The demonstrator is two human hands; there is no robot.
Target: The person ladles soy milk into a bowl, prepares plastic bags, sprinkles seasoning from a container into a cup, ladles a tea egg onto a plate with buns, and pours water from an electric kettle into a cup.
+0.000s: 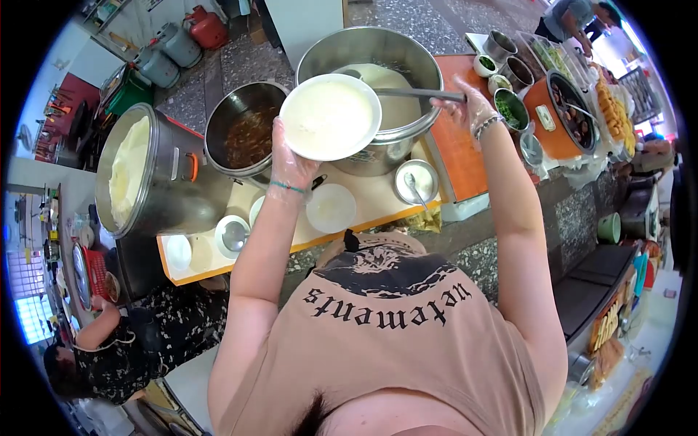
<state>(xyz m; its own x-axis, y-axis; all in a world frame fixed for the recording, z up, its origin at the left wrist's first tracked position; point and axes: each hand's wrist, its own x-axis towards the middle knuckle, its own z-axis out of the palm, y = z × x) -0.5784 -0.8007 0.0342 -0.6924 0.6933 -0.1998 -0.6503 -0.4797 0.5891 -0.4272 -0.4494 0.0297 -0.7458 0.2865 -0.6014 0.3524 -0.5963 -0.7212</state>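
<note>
A white bowl [331,156], filled with a smooth pale food, sits in the left hand [292,163], whose gloved fingers are curled around its near left side and underside. The right hand [472,109], also in a clear glove, has hold of the end of a long-handled scoop [414,93]; its fingers are partly spread, so the hold looks loose. The handle runs from the right hand toward the bowl and passes behind it.

Just beyond the bowl stands a large steel pot [363,45] with more pale food inside. Left of the left hand is a smaller pot [240,94] of brown broth, and farther left a wide steel vessel [193,160] with a yellowish-white mass at its mouth. Below the left hand a white dish [331,211] rests on the table [283,245]. Between the hands, nearer the body, is a small steel bowl [434,185] with a spoon [416,187] in it.

Just right of the right hand is a steel container [512,116] of chopped greens, then an orange pot [547,116]. Well away from the grips, one person [138,341] is at lower left and another person [571,18] at upper right
</note>
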